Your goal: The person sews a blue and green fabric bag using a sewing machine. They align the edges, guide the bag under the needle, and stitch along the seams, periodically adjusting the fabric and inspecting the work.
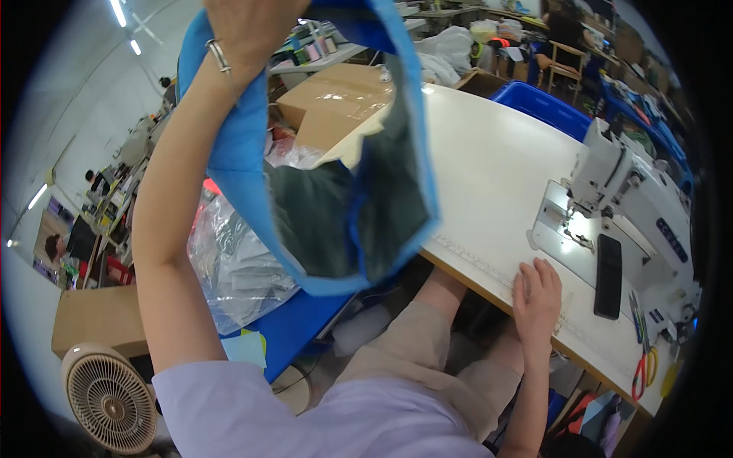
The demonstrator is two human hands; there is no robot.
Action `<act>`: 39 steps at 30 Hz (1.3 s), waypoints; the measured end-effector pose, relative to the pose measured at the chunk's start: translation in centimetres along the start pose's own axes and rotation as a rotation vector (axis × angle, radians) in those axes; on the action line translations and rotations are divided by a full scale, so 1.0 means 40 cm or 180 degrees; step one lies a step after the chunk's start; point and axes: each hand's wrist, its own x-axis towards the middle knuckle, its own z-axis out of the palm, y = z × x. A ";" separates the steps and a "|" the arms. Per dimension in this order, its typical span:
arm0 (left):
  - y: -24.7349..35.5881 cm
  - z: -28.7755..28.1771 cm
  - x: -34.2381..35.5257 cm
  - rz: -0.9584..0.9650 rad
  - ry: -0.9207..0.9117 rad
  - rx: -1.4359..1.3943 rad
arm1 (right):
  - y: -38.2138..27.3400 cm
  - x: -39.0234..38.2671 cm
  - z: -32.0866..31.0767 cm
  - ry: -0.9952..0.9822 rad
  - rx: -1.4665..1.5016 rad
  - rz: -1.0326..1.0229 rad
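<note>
My left hand (256,30) is raised at the top edge of the view, its fingertips cut off. From it hangs a blue fabric piece (244,198), sewn into a bag-like loop with a dark grey-green lining (317,217) showing through its wide mouth. The piece is in the air, over the near left corner of the white sewing table (489,168). Flat on the table's front edge lies my right hand (538,298), its fingers stretched out and nothing in them. To its right is a white sewing machine (630,183) with its needle area lit.
A black phone (608,276) and red-and-yellow-handled scissors (644,370) lie right of my right hand. A ruler strip (481,263) runs along the front edge. At left are clear plastic bags (237,259), cardboard boxes (99,320) and a fan (112,401). A blue crate (542,107) stands behind.
</note>
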 end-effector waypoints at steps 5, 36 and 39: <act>0.181 0.065 0.121 0.0782 0.0060 -0.0274 | -0.008 0.011 -0.014 -0.0033 0.0036 -0.0104; 0.768 0.268 0.031 0.2522 -0.0689 -0.2868 | -0.211 -0.025 0.026 -0.1134 0.6536 0.3633; 0.814 0.098 -0.118 0.1253 -0.2118 -0.3755 | -0.185 -0.043 0.008 -0.0985 0.6302 0.4124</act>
